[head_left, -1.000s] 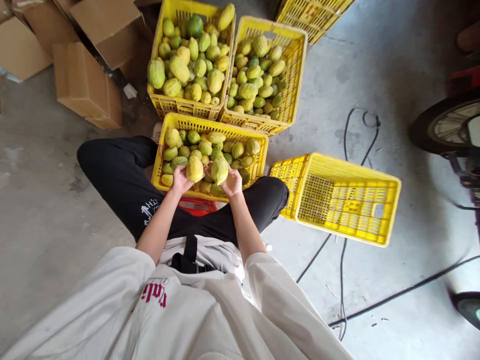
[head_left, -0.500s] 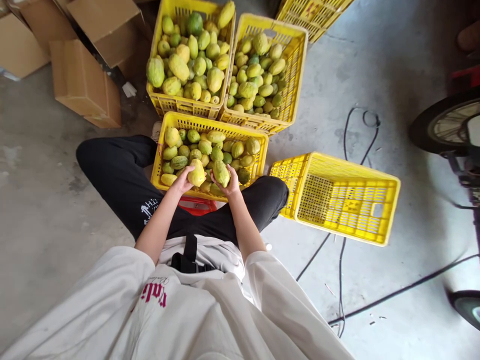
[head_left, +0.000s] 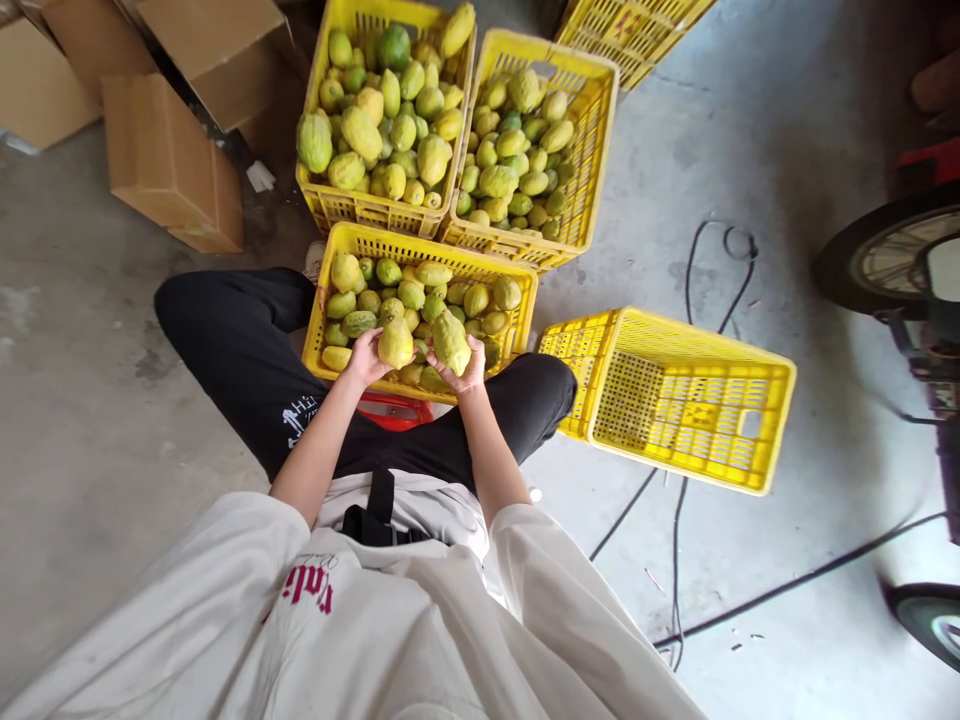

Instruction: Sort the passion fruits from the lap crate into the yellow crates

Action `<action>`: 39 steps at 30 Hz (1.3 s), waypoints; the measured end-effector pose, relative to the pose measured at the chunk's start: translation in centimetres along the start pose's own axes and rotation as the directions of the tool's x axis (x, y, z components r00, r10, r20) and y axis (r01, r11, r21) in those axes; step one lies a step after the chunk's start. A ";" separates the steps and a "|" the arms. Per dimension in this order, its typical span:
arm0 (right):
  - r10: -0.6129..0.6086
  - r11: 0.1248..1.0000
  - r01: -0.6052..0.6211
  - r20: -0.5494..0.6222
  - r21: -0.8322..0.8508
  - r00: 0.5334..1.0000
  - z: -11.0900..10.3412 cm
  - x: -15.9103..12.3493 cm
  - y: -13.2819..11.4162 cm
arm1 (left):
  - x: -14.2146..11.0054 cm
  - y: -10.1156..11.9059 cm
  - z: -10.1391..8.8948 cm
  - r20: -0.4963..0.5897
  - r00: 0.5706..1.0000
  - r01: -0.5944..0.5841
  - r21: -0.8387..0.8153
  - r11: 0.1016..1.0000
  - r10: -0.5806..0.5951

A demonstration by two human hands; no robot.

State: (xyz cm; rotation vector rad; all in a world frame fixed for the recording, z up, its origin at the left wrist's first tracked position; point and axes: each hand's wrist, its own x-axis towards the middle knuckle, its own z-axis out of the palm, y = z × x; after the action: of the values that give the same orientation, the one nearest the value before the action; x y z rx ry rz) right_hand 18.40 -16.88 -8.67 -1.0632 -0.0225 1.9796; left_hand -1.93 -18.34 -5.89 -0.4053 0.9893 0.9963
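My left hand [head_left: 365, 360] is closed around a yellow papaya [head_left: 395, 343], gripping it from its left side. In my right hand [head_left: 466, 374] is a greenish-yellow, bumpy papaya [head_left: 451, 343], tilted with its narrow end toward me. Both fruits are side by side above a yellow plastic crate [head_left: 450, 255] between my knees. Many green and yellow papayas [head_left: 411, 293] fill that crate. The fingers beneath each held fruit are partly hidden.
Beyond stand two yellow crates, the left one [head_left: 360, 208] and right one [head_left: 600, 150], both holding papayas. A crate [head_left: 697, 410] lies on its side at right, near black cable [head_left: 679, 560]. Cardboard boxes [head_left: 169, 160] are at upper left; a wheeled vehicle [head_left: 885, 250] is at right.
The papaya in my right hand has been turned slightly and raised a little to the right. My left hand keeps its papaya, which has shifted only slightly. The view has moved a bit.
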 end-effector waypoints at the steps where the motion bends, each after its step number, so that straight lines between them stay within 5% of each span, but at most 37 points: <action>1: 0.015 1.000 -0.015 -0.008 -0.027 1.000 0.0 0.1 0.1 | 0.1 -0.1 0.0 -0.009 1.000 -0.005 0.006 1.000 0.005; 12: 0.037 0.999 -0.038 -0.080 -0.011 0.996 0.7 0.5 0.6 | 0.8 -0.6 -1.1 -0.021 1.000 -0.017 0.202 0.979 0.021; 20: -0.083 0.996 0.081 0.053 0.047 0.995 0.1 1.0 0.8 | 0.2 -0.2 -0.3 0.035 0.999 -0.030 0.038 0.999 0.029; 26: 0.020 0.997 -0.023 0.040 0.074 0.999 -1.2 1.4 0.3 | -0.4 -0.6 0.1 0.120 0.990 -0.080 0.065 0.995 0.072; 33: 0.127 0.991 -0.131 -0.121 -0.021 0.984 -0.9 2.1 1.3 | 0.1 -0.5 -0.7 0.001 0.997 -0.073 0.119 0.990 0.074; 39: 0.141 0.988 -0.145 -0.068 -0.051 0.988 -0.3 2.1 1.6 | 0.3 -0.8 -0.4 -0.028 0.998 -0.053 0.105 0.993 0.057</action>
State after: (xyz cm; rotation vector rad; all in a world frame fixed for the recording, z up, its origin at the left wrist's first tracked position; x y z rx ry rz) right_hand 16.97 -16.58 -10.89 -1.1931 0.0339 2.0825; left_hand -1.43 -18.87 -6.47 -0.3092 1.0808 0.9857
